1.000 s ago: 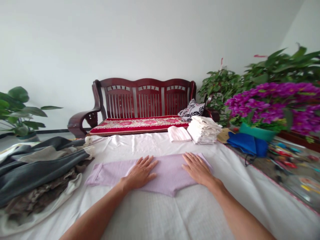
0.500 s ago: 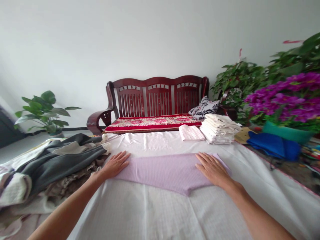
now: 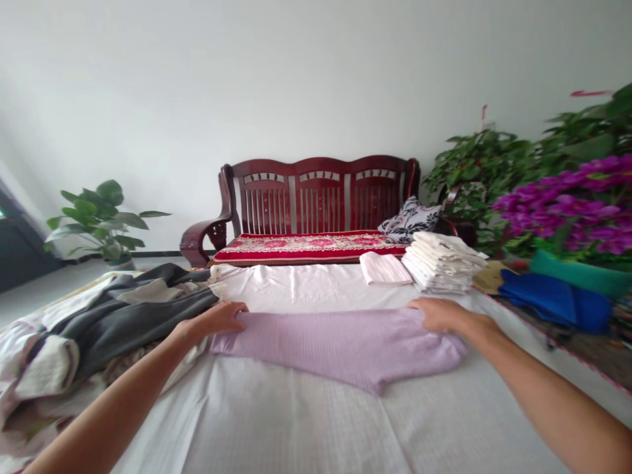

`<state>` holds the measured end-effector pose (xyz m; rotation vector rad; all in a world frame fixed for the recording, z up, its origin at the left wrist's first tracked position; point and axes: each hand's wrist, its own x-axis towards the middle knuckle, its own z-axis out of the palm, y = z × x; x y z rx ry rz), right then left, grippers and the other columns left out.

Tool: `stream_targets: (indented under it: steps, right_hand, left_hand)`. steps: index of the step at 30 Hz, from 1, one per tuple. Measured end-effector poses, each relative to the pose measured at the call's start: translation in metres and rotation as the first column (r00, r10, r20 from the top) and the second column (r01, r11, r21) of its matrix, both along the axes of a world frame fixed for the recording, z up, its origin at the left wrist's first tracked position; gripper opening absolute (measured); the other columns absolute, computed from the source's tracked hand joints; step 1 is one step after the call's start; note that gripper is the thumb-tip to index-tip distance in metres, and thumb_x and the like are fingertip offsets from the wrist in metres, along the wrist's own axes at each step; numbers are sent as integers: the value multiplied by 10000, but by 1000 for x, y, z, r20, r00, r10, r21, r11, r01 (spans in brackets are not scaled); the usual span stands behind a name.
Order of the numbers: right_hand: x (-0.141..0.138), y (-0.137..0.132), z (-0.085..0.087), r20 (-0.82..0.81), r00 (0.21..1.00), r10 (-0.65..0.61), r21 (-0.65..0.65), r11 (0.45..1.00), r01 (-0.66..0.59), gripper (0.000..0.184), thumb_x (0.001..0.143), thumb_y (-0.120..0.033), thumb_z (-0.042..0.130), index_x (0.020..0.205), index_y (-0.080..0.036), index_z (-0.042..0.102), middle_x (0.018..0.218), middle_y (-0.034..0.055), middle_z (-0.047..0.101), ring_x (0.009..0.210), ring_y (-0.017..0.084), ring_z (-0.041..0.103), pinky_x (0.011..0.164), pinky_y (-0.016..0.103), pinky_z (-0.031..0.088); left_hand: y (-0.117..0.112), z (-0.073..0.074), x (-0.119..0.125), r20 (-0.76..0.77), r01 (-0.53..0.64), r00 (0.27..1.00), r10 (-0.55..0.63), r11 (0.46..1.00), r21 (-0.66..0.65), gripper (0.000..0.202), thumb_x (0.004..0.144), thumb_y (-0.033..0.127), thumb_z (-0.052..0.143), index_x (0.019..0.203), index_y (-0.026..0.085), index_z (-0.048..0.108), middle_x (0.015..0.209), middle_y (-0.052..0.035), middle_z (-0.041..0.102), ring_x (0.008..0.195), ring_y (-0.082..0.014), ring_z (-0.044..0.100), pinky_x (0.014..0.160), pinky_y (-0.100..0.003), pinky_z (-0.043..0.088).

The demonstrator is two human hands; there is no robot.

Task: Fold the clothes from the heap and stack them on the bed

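A pair of lilac ribbed pants (image 3: 326, 342), folded lengthwise, lies across the white cloth (image 3: 296, 421) in front of me. My left hand (image 3: 224, 318) pinches its far edge near the left end. At the right end, my right hand (image 3: 434, 315) grips the same far edge, fingers curled under and partly hidden. Between the hands the far edge runs nearly straight. The fabric bunches a little below my right hand, and a pointed corner sticks out toward me.
Left is a heap of loose clothes (image 3: 143, 316). Beyond the pants sit a folded pink-striped cloth (image 3: 385, 268) and a stack of folded white garments (image 3: 439, 263). Behind stands a wooden bench (image 3: 316, 197); blue fabric (image 3: 553, 296) and purple flowers (image 3: 567, 204) are at right.
Both hands, flat on the pants before, have closed on the far edge near its two ends. My right hand shifted outward, and the right end of the pants has bunched. The view moved slightly.
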<state>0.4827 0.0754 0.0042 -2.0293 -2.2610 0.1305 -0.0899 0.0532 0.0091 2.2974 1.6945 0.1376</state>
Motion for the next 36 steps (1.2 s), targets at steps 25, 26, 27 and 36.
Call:
stream_targets:
  steps: [25,26,27,36]
  right_hand:
    - [35,-63,-26,249,952,177,442,854,-275,417,662,31,437,904,-229,656,970,71,662,1001,246,594,876,330,452]
    - [37,-65,-31,239,953,188,432,858,-278,437,650,33,434,916,-230,659,984,68,663,1008,241,596,876,327,457]
    - [38,-67,-33,226,954,199,421,863,-280,452,641,29,438,934,-231,663,1004,66,664,1020,239,598,882,326,462]
    - [34,-75,-18,52,956,289,333,898,-289,492,593,-50,476,975,-260,704,1099,30,715,1098,234,613,978,357,462]
  left_hand:
    - [-38,-21,5,-37,47,999,-35,917,397,160,720,122,469,766,233,575,890,-48,638,912,-246,558,862,-352,421]
    - [-41,-25,5,-33,48,999,-39,928,368,185,704,108,466,777,231,583,893,-46,641,908,-244,559,860,-351,419]
    - [-44,-26,3,-31,49,999,-41,938,343,214,686,92,461,788,228,592,890,-43,643,901,-241,561,859,-349,416]
    - [-52,-16,-2,72,-41,997,24,969,244,278,641,40,395,723,197,610,846,-28,673,862,-225,624,820,-318,448]
